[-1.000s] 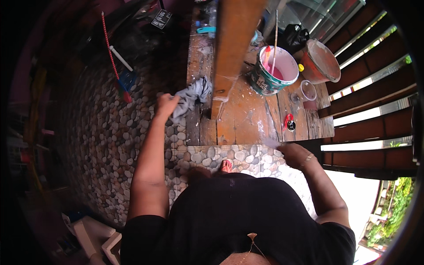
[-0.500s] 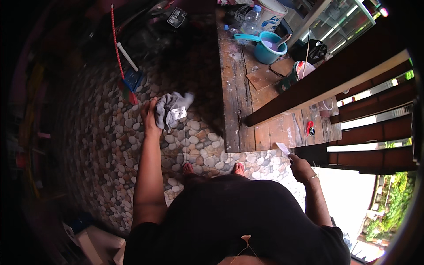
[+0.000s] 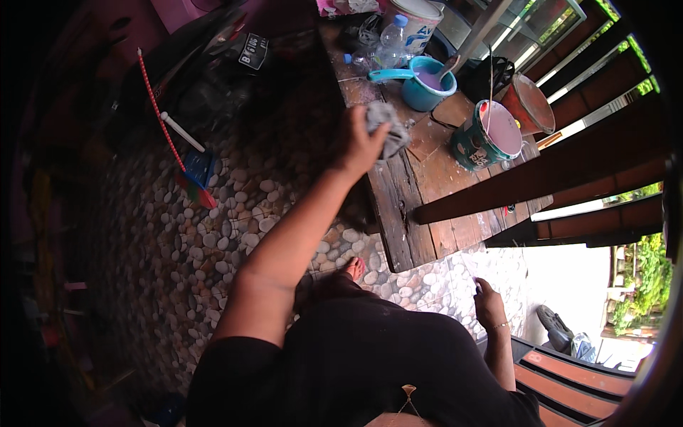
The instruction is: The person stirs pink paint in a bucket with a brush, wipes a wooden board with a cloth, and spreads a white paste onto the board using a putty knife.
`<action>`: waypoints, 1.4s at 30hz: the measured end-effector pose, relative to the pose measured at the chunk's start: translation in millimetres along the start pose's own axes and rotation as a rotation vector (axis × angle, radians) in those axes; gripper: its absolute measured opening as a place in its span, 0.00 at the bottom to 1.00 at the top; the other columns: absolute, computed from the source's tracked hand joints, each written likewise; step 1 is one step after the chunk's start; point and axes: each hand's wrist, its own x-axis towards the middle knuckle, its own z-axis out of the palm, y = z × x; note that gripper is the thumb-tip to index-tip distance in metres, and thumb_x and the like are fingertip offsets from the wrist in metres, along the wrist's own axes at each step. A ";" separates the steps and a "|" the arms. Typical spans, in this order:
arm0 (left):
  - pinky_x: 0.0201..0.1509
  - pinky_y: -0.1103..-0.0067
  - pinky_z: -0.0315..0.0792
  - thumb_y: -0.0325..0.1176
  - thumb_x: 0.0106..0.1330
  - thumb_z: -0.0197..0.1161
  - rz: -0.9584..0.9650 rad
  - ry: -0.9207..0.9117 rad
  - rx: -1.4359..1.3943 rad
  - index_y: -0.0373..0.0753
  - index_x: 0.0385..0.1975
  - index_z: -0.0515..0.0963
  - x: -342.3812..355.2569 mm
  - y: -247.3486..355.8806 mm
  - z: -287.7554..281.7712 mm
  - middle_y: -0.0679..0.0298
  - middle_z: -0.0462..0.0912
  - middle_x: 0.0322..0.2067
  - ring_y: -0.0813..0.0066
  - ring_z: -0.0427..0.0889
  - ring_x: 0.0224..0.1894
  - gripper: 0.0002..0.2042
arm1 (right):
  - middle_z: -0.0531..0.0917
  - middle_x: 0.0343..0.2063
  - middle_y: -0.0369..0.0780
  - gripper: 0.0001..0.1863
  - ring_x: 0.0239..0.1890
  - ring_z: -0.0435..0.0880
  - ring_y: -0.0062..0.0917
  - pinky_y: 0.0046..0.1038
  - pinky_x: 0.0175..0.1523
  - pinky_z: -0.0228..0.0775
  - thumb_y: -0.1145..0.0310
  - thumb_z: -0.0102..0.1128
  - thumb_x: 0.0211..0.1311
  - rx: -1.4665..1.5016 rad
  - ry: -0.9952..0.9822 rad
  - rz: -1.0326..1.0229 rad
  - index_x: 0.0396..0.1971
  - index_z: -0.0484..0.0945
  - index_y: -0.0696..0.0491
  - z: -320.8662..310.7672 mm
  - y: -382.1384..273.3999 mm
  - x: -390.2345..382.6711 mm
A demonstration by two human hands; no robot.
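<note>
In the head view, a grey cloth (image 3: 391, 129) is held by the left hand (image 3: 361, 142) at the left edge of the wooden table (image 3: 404, 186). The cloth lies on the table side of the hand. It is bunched up, so no long side can be made out. It is pinched between the thumb and the bent fingers. Whether the table is touched by it cannot be told, as the cloth looks a bit blurred. The cloth is met by the left hand only; the right hand (image 3: 489, 306) is well apart from it, in front of the table's near edge. A thin dark thing (image 3: 478, 285) is gripped there by curled fingers and is pointed up toward the table. On the table, a blue dipper (image 3: 420, 98) is seen near the cloth, and a green bucket (image 3: 467, 148) is seen farther right.

Half a second ago, the cloth was held over the floor, left of the table and apart from it; now it has been brought to the table's left edge. The thing in the right hand was close to the table's near edge, and now a gap is seen. The whole view has been turned a little too.
</note>
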 end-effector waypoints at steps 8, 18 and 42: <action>0.55 0.66 0.64 0.34 0.53 0.64 0.030 -0.558 0.211 0.38 0.44 0.66 17.8 -24.1 143.3 0.51 0.67 0.48 0.51 0.68 0.52 0.20 | 0.80 0.37 0.52 0.18 0.43 0.77 0.47 0.40 0.48 0.68 0.66 0.44 0.61 -0.019 -0.082 0.148 0.52 0.70 0.47 17.1 24.0 6.3; 0.66 0.63 0.49 0.38 0.53 0.58 0.191 -0.908 0.296 0.40 0.41 0.75 -7.1 -44.5 124.0 0.52 0.68 0.53 0.54 0.60 0.61 0.15 | 0.79 0.28 0.56 0.18 0.35 0.78 0.50 0.44 0.39 0.68 0.67 0.47 0.55 0.021 -0.066 0.356 0.47 0.72 0.50 39.1 8.5 -22.9; 0.36 0.71 0.70 0.33 0.45 0.61 -0.053 -0.671 -0.183 0.34 0.23 0.70 62.4 -94.4 -18.5 0.53 0.73 0.25 0.56 0.74 0.30 0.11 | 0.76 0.22 0.45 0.15 0.26 0.74 0.24 0.26 0.35 0.67 0.74 0.57 0.45 0.417 0.337 0.272 0.36 0.72 0.59 35.9 -259.2 8.8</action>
